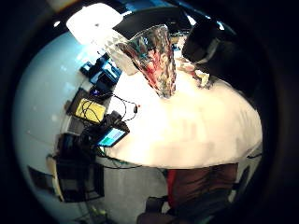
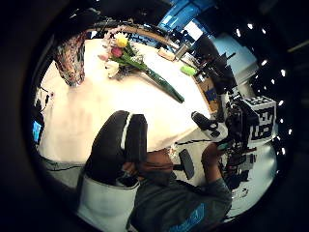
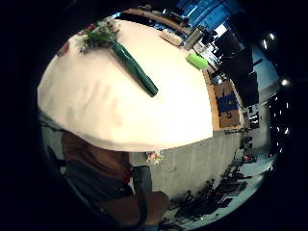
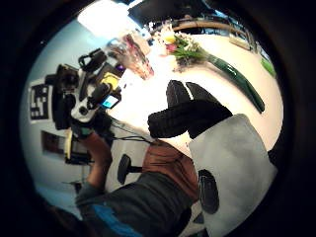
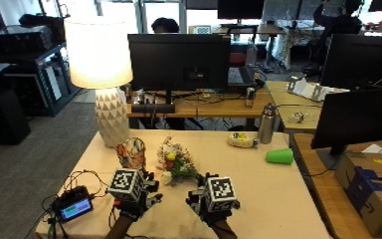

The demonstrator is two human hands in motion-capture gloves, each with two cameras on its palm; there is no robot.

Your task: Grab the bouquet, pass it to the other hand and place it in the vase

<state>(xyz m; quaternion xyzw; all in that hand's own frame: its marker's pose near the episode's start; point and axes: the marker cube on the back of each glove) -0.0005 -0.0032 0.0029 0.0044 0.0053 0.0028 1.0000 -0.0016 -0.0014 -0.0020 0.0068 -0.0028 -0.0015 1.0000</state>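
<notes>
The bouquet [image 5: 175,167], yellow, pink and white flowers with a green-wrapped stem, lies flat on the beige table [image 5: 277,199]. It also shows in the palm views [image 2: 126,54] [image 3: 120,53] [image 4: 190,49]. The patterned glass vase [image 5: 131,152] [image 1: 156,58] [image 2: 70,58] stands upright just left of the flowers. My left hand [image 5: 133,195] hovers near the table's front edge below the vase. Its fingers [image 2: 120,140] hang loosely curled and hold nothing. My right hand [image 5: 214,201] is beside it, right of the flowers. Its fingers [image 4: 187,116] are also relaxed and hold nothing.
A lit lamp [image 5: 99,69] stands at the table's back left. A metal bottle [image 5: 266,124], a tape roll [image 5: 242,140] and a green cup [image 5: 280,156] sit at the back right. A small screen device [image 5: 75,208] with cables lies at the front left corner.
</notes>
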